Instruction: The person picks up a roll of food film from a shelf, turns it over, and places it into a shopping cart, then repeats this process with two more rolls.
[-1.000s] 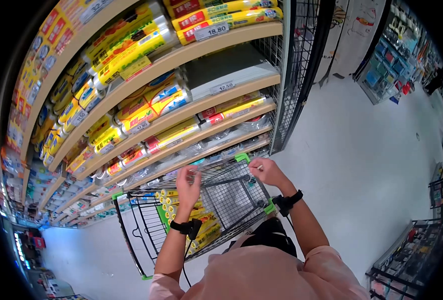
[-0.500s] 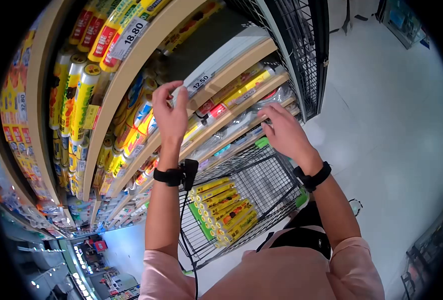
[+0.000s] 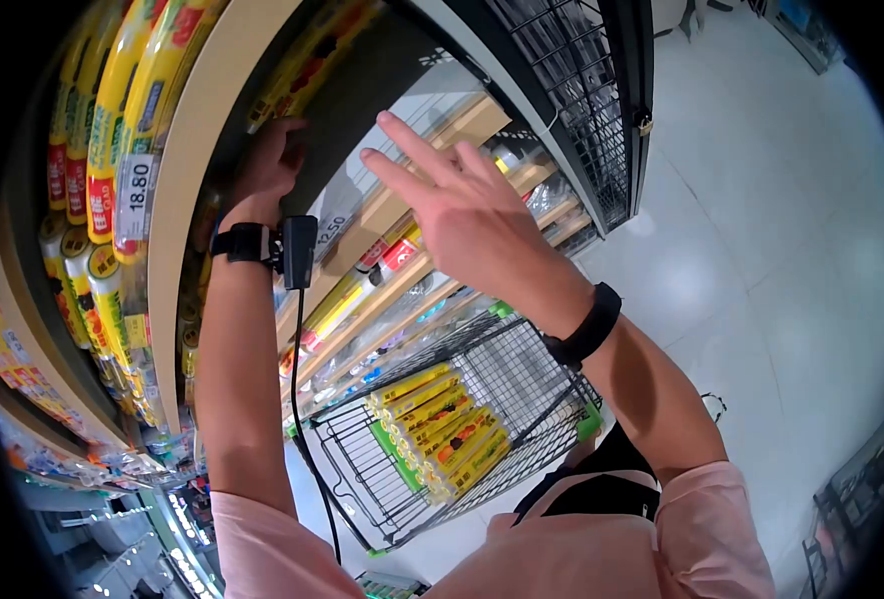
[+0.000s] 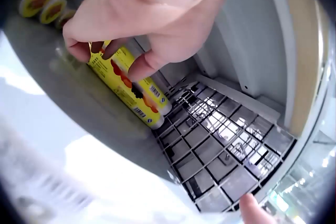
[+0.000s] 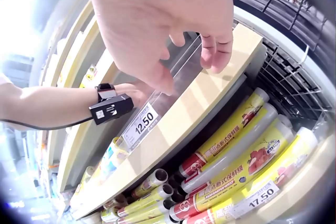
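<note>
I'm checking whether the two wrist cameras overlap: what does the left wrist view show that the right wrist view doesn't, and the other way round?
Only the left: two yellow rolls lying inside the shelf beneath the left hand's fingers, and round roll ends at upper left. Whether the fingers touch the rolls is unclear.

Only the right: legible price labels, 12.50 and 17.50, the packed rolls on the shelf below, and the left wrist's black device.

Both: the left hand and black wire mesh.
</note>
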Demonstrator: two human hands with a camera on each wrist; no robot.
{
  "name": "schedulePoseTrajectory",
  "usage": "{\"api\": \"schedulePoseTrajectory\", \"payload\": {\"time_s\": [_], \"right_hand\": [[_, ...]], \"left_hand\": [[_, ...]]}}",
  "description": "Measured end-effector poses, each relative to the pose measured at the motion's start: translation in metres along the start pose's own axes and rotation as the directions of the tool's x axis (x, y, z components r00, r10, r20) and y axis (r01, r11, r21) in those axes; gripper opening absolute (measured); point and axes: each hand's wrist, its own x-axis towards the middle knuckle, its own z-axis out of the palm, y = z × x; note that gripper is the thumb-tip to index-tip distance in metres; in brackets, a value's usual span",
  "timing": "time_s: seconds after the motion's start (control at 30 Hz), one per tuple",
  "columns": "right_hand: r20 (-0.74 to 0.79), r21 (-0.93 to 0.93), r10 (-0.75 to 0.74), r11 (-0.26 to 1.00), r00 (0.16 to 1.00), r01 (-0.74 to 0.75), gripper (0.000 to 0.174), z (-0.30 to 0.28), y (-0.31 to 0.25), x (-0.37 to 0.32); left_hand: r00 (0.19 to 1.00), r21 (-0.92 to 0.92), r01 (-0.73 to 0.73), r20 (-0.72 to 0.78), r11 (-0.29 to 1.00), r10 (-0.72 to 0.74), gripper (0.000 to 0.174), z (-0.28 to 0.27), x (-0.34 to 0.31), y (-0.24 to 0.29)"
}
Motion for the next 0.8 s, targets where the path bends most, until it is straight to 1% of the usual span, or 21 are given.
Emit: {"api": "schedulePoseTrajectory", "payload": {"time_s": [0.07,0.1,0.2,0.23,0.33,0.37,0.4,0.43,0.47,0.5,0.53,0.6,0.67,0.7,0.73,0.8], "right_hand": [[0.015,0.010,0.009,1.000,1.000,-0.009,0.065,0.001,0.007,0.003],[0.029,-0.003,0.019,1.000,0.999,-0.019,0.063,0.003,0.011,0.004],[0.055,0.074,0.035,0.997,0.998,-0.039,0.060,0.001,0.019,0.007],[0.059,0.099,0.034,0.994,0.998,-0.040,0.056,-0.001,0.020,0.008],[0.044,0.130,0.004,0.991,0.999,-0.010,0.053,-0.004,0.025,0.008],[0.021,0.143,-0.014,0.990,1.000,0.010,0.053,-0.003,0.027,0.007],[0.019,0.146,-0.014,0.989,1.000,0.011,0.052,-0.002,0.028,0.008],[0.020,0.150,-0.015,0.989,1.000,0.012,0.052,-0.002,0.029,0.008],[0.022,0.156,-0.014,0.988,1.000,0.010,0.052,-0.001,0.028,0.008],[0.014,0.161,-0.019,0.987,1.000,0.016,0.051,-0.001,0.029,0.008],[0.011,0.159,-0.022,0.987,1.000,0.020,0.051,0.000,0.030,0.008],[0.005,0.158,-0.029,0.987,1.000,0.028,0.051,0.002,0.030,0.008],[0.002,0.166,-0.033,0.986,0.999,0.033,0.051,0.002,0.031,0.007],[0.001,0.170,-0.036,0.985,0.999,0.035,0.051,0.002,0.031,0.007],[0.003,0.166,-0.039,0.985,0.999,0.038,0.052,0.002,0.031,0.007],[0.009,0.160,-0.044,0.986,0.999,0.042,0.053,0.002,0.031,0.006]], "left_hand": [[0.996,-0.153,0.000,0.085,0.988,0.013,0.022,-0.003,0.018,-0.002],[0.993,-0.090,-0.022,0.118,0.996,0.032,0.025,-0.006,0.026,0.001],[0.972,0.093,-0.104,0.220,0.990,0.081,0.036,-0.014,0.042,0.008],[0.985,0.145,-0.097,0.154,0.985,0.074,0.042,0.001,0.025,0.014],[0.971,0.164,-0.199,0.167,0.966,0.171,0.054,-0.002,0.025,0.010],[0.956,0.248,-0.258,0.205,0.934,0.210,0.057,-0.009,0.036,0.006],[0.937,0.324,-0.320,0.248,0.890,0.246,0.061,-0.023,0.058,-0.002],[0.916,0.396,-0.378,0.291,0.837,0.276,0.065,-0.025,0.064,-0.004],[0.888,0.539,-0.459,0.286,0.706,0.359,0.067,-0.026,0.072,-0.006],[0.849,0.663,-0.513,0.296,0.545,0.438,0.070,-0.021,0.071,-0.005],[0.800,0.764,-0.534,0.319,0.362,0.508,0.072,-0.016,0.069,-0.006],[0.882,0.857,-0.402,0.268,0.322,0.387,0.071,-0.007,0.063,0.007],[0.899,0.892,-0.361,0.254,0.274,0.358,0.070,-0.007,0.065,0.013],[0.880,0.886,-0.387,0.273,0.254,0.388,0.070,-0.019,0.083,0.008],[0.860,0.881,-0.413,0.293,0.233,0.418,0.070,-0.021,0.085,0.008],[0.869,0.885,-0.396,0.274,0.247,0.412,0.073,-0.020,0.077,0.007]]}}
